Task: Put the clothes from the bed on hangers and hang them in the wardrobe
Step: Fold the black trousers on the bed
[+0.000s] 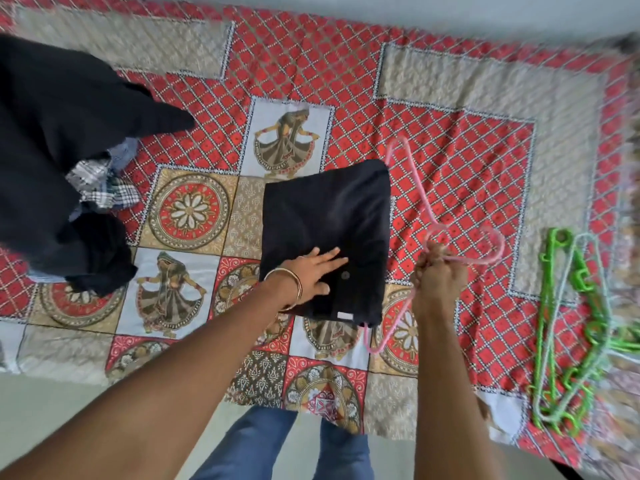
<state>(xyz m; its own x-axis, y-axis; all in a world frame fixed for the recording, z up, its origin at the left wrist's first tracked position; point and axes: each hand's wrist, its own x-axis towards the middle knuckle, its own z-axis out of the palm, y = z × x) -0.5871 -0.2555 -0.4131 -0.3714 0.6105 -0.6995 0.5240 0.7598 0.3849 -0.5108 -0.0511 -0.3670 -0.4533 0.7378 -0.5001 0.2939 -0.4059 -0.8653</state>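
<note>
A folded dark navy garment (332, 216) with a button lies on the patterned bed cover, in the middle of the head view. My left hand (313, 271), with a gold bangle on its wrist, rests flat on the garment's near part, fingers spread. To its right my right hand (438, 271) grips a pink hanger (408, 188) near its hook. The hanger runs along the garment's right edge, and its lower end shows just below the garment's near corner. A heap of dark and checked clothes (59, 161) lies at the left of the bed.
Several green and pale hangers (568, 327) lie in a bunch at the right side of the bed. The bed cover (467, 109) is red, beige and patterned. The bed's near edge runs in front of my legs in blue jeans (263, 445). A pale floor shows below.
</note>
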